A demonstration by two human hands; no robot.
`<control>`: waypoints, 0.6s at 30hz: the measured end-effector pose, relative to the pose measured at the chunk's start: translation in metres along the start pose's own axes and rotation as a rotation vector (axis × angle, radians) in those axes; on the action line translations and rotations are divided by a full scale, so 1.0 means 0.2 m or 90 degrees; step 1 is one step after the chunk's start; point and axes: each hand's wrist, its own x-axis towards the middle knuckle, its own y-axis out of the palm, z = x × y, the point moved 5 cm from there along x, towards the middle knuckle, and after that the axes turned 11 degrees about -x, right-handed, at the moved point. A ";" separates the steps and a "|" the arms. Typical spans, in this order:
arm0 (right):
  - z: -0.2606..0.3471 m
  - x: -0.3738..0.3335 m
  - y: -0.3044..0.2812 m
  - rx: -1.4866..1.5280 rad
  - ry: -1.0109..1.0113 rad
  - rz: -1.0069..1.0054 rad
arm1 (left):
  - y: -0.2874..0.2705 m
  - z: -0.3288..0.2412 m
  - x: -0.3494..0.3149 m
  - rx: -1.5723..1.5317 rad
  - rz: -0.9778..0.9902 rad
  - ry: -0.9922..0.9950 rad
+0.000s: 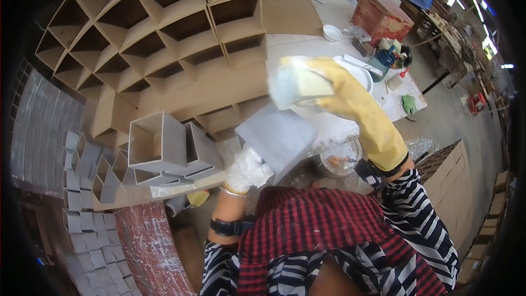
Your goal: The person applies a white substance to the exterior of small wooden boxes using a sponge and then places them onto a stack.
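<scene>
My left hand, in a white knitted glove, grips a grey-coated box from its near left side, one flat face turned up. My right hand wears a long yellow rubber glove. Its fingers are wrapped round a pale sponge, blurred by motion and whitish at its left end. The sponge is just above the far edge of the box; whether they touch, I cannot tell. Left of my left hand, several grey boxes are grouped at the table's edge. A round white basin sits partly behind my right glove.
A big brown cardboard-coloured rack of square compartments fills the far left. Below the table stands a bucket. A red chest, a small white bowl and a teal jug are at the far right. Grey boxes are stacked lower left.
</scene>
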 end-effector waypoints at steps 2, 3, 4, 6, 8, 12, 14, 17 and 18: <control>0.19 0.04 0.04 -0.147 -0.242 0.058 | -0.03 -0.10 0.02 -0.023 0.050 0.077; 0.21 0.04 0.05 -0.154 -0.229 0.055 | -0.02 -0.13 0.03 -0.057 0.096 0.148; 0.23 0.03 0.06 -0.159 -0.246 0.070 | -0.01 -0.15 0.04 -0.066 0.105 0.154; 0.30 -0.01 0.04 -0.120 -0.284 0.129 | -0.01 -0.14 0.04 -0.152 0.104 0.037; 0.36 -0.13 0.03 -0.080 -0.314 0.171 | -0.04 0.04 -0.11 -0.186 0.026 -0.063; 0.38 -0.32 0.06 0.135 -0.278 0.338 | -0.08 0.26 -0.34 -0.405 -0.149 -0.225; 0.22 -0.38 0.00 0.253 -0.229 0.204 | -0.11 0.19 -0.37 -0.485 -0.197 -0.228; 0.27 -0.38 0.08 0.343 0.039 0.072 | -0.16 0.28 -0.64 -0.683 -0.313 -0.217; 0.30 -0.39 0.18 0.361 0.018 0.103 | -0.17 0.32 -0.77 -0.814 -0.357 -0.188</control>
